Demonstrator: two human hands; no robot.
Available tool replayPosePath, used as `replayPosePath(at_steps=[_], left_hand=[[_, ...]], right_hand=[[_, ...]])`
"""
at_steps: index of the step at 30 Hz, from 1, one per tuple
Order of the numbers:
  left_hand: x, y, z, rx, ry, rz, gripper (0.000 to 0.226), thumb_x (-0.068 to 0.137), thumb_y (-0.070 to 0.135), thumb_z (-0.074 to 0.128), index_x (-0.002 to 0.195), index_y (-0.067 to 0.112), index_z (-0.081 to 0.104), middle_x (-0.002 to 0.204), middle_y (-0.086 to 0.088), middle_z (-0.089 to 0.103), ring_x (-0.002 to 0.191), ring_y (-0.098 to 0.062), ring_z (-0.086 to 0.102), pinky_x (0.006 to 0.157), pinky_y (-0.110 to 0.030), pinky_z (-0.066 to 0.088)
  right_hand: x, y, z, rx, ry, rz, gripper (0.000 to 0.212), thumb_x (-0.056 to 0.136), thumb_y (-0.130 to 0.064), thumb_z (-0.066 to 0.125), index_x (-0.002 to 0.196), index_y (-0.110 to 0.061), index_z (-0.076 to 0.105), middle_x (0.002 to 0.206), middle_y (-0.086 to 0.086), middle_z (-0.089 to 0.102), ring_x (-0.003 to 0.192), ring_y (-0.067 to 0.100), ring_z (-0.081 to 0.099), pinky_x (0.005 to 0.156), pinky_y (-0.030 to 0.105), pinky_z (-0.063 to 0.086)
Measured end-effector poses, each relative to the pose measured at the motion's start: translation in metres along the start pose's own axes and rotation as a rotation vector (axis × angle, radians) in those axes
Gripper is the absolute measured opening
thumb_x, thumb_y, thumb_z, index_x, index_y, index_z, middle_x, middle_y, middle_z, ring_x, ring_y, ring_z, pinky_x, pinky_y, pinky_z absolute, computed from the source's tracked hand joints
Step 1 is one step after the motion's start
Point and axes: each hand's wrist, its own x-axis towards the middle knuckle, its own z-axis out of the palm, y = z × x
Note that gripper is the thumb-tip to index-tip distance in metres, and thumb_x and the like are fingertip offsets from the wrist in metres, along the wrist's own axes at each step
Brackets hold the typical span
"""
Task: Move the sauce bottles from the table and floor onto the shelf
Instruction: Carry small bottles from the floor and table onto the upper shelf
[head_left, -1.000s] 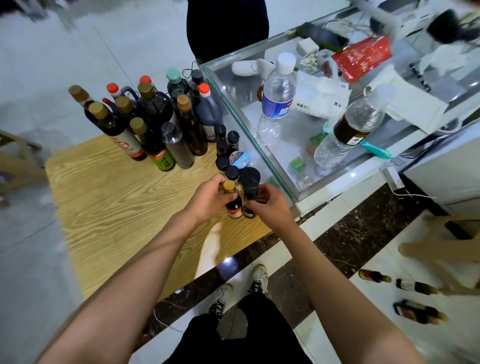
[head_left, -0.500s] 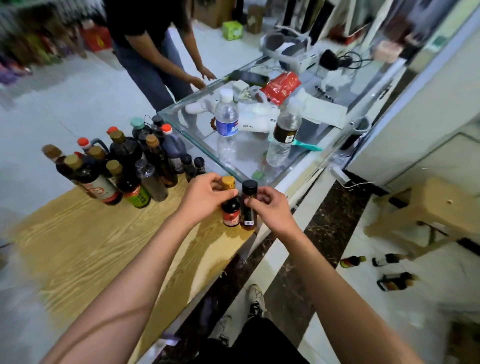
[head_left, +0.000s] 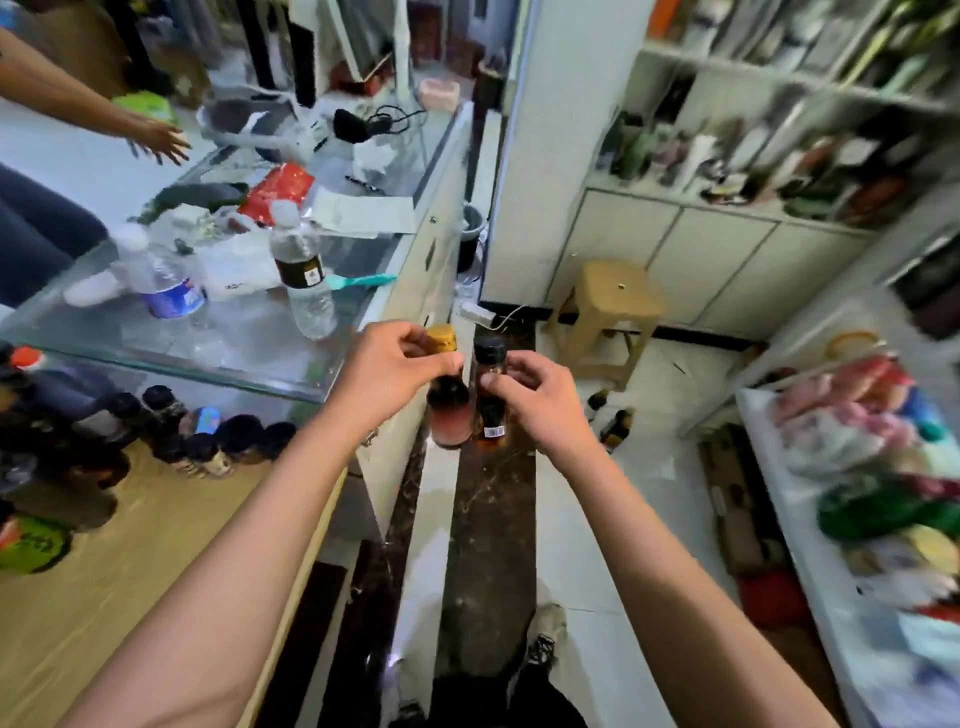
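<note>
**Inspector:** Any labels legible?

**Operator:** Little. On my feed the black-cap bottle (head_left: 490, 395) carries a small white barcode sticker low on its body; I cannot read the digits. The gold-cap bottle (head_left: 448, 397) has a reddish label, blurred. On the glass bench (head_left: 249, 343) one water bottle (head_left: 167, 291) wears a blue label and another (head_left: 301, 275) a dark band; the writing is too small to read.

**Inspector:** Orientation?

**Operator:** Both held bottles stand upright, caps up, long axes vertical, side by side and nearly touching, in the air above the dark floor strip (head_left: 493, 519), just off the bench edge.

**Inspector:** Grip?

**Operator:** Left hand (head_left: 387, 376) has its fingers curled round the gold-cap bottle's neck, just under the cap. Right hand (head_left: 540, 402) pinches the black-cap bottle's upper body between thumb and fingertips.

**Inspector:** The rest?

**Operator:** More bottles (head_left: 171, 431) crowd the wooden bench (head_left: 130, 561) at left. Two (head_left: 610, 418) lie on the floor near a stool (head_left: 613, 306). The shelf (head_left: 779, 130) stands at upper right, blurred.
</note>
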Motion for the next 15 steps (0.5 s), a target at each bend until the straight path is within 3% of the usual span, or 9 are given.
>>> replayPosePath(at_steps=[3, 6, 8, 13, 15], left_hand=[[-0.001, 0.041, 0.048, 0.035, -0.093, 0.078, 0.027, 0.067, 0.037, 0.085, 0.084, 0.024, 0.07, 0.081, 0.006, 0.073, 0.079, -0.01, 0.069, 0.079, -0.04, 0.059], [-0.009, 0.087, 0.099, 0.055, -0.167, 0.164, 0.033, 0.065, 0.043, 0.085, 0.088, 0.024, 0.072, 0.081, 0.007, 0.073, 0.079, -0.01, 0.07, 0.078, -0.041, 0.06], [-0.015, 0.119, 0.136, 0.068, -0.222, 0.215, 0.038, 0.062, 0.047, 0.085, 0.088, 0.023, 0.072, 0.081, 0.005, 0.073, 0.079, -0.012, 0.071, 0.078, -0.043, 0.06], [-0.043, 0.203, 0.242, 0.077, -0.349, 0.327, 0.029, 0.067, 0.044, 0.084, 0.085, 0.025, 0.07, 0.084, 0.006, 0.072, 0.082, -0.013, 0.069, 0.08, -0.039, 0.058], [-0.06, 0.236, 0.289, 0.084, -0.395, 0.378, 0.024, 0.07, 0.041, 0.083, 0.082, 0.028, 0.066, 0.085, 0.006, 0.07, 0.084, -0.012, 0.067, 0.077, -0.034, 0.057]], right_hand=[[-0.022, -0.001, -0.063, 0.0, 0.13, 0.006, 0.029, 0.08, -0.03, 0.076, 0.104, -0.015, 0.072, 0.094, 0.004, 0.075, 0.089, 0.015, 0.071, 0.076, 0.032, 0.057], [-0.05, -0.002, -0.127, 0.071, 0.224, -0.002, 0.02, 0.086, -0.017, 0.073, 0.106, -0.013, 0.071, 0.091, -0.003, 0.075, 0.083, 0.004, 0.07, 0.067, 0.016, 0.05], [-0.07, 0.002, -0.173, 0.113, 0.281, -0.004, 0.018, 0.09, -0.013, 0.069, 0.107, -0.012, 0.071, 0.092, -0.004, 0.075, 0.086, 0.004, 0.071, 0.068, 0.014, 0.05], [-0.116, 0.023, -0.289, 0.182, 0.477, 0.037, 0.029, 0.099, -0.02, 0.041, 0.091, -0.02, 0.069, 0.094, 0.01, 0.072, 0.087, 0.017, 0.066, 0.076, 0.031, 0.05], [-0.139, 0.033, -0.334, 0.279, 0.559, 0.084, 0.031, 0.092, -0.034, 0.039, 0.079, -0.027, 0.067, 0.089, 0.012, 0.068, 0.083, 0.024, 0.062, 0.078, 0.037, 0.049]])
